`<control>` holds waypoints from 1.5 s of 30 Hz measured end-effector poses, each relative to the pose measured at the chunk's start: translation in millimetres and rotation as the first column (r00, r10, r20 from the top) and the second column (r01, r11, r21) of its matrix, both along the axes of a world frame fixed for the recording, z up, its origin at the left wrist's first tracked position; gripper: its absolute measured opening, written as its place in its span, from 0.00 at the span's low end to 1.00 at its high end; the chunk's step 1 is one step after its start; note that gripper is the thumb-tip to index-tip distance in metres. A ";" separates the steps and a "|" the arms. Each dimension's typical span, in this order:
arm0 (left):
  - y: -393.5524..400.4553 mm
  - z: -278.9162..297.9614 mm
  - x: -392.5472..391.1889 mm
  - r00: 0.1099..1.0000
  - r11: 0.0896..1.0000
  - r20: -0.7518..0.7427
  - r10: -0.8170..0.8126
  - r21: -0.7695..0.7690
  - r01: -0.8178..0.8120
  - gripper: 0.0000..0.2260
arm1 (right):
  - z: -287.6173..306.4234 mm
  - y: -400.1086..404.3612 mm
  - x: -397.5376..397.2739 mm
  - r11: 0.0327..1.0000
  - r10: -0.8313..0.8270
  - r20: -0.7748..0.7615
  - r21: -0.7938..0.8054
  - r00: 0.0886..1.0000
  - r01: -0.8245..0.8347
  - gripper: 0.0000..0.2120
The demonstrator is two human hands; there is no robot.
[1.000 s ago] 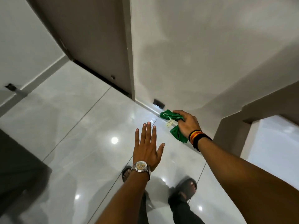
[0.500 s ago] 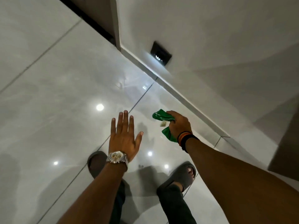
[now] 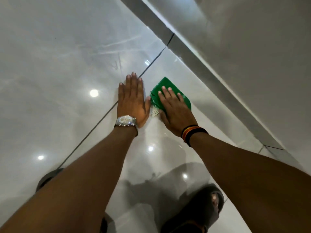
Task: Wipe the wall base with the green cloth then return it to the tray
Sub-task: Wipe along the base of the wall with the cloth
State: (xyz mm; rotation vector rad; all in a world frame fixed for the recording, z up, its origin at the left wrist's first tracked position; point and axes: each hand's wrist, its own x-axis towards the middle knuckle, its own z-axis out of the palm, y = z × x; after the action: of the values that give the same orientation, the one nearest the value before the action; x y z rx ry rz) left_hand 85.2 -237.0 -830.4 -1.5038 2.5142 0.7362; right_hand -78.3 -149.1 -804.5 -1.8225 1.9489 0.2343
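The right hand (image 3: 175,108) lies flat, fingers spread, pressing the green cloth (image 3: 165,89) to the floor (image 3: 58,64) near the wall base (image 3: 207,71), apparently spreading it for wiping, while the left hand (image 3: 132,100), open and empty, braces just left of it.

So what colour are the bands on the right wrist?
The wristbands are black, with red and orange-yellow stripes, seen in the head view.

Cloth (image 3: 165,88) on floor (image 3: 58,64) (left of skirting (image 3: 210,76)).

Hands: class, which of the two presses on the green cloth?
The right hand, wearing striped wristbands, lies flat on the green cloth. The left hand, with the watch, rests on bare floor tile.
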 end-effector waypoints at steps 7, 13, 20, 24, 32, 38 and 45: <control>-37.4 -48.5 6.3 0.997 0.967 -0.039 0.063 -0.245 -0.071 0.34 | -47.3 6.6 -28.1 0.968 0.107 0.007 -0.228 0.994 -0.102 0.29; -56.2 -55.9 -5.3 0.982 0.937 -0.090 0.169 -0.295 -0.188 0.33 | -56.5 -10.0 -46.8 0.952 -0.121 -0.010 -0.285 0.993 0.113 0.31; -55.9 -57.8 -5.5 0.983 0.937 -0.084 0.165 -0.297 -0.183 0.33 | -50.8 -106.2 -55.3 0.960 -0.103 0.047 -0.257 0.994 0.112 0.30; -56.4 -55.3 -7.4 0.986 0.941 -0.053 0.160 -0.293 -0.168 0.34 | -63.2 -160.8 -23.3 0.942 -0.142 0.041 -0.302 0.989 0.148 0.30; -90.7 -53.4 -2.5 0.995 0.945 -0.075 0.063 -0.315 -0.084 0.33 | -50.6 -75.0 -79.1 0.985 -0.095 0.024 -0.145 0.995 0.098 0.32; -90.4 -55.5 -2.6 0.994 0.939 -0.082 0.073 -0.330 -0.096 0.33 | -58.9 -203.0 -20.0 0.963 -0.050 0.132 -0.258 0.990 0.083 0.31; -91.3 -50.8 -2.3 0.978 0.934 -0.125 0.165 -0.298 -0.196 0.31 | -45.3 -118.1 -43.1 0.981 -0.071 0.097 -0.175 0.993 0.087 0.29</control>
State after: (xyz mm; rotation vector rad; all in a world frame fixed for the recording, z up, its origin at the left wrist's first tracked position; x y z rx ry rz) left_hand 82.9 -328.4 -881.2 -1.8635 2.6903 0.4602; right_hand -121.3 -267.1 -849.8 -1.8262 2.0293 -0.0499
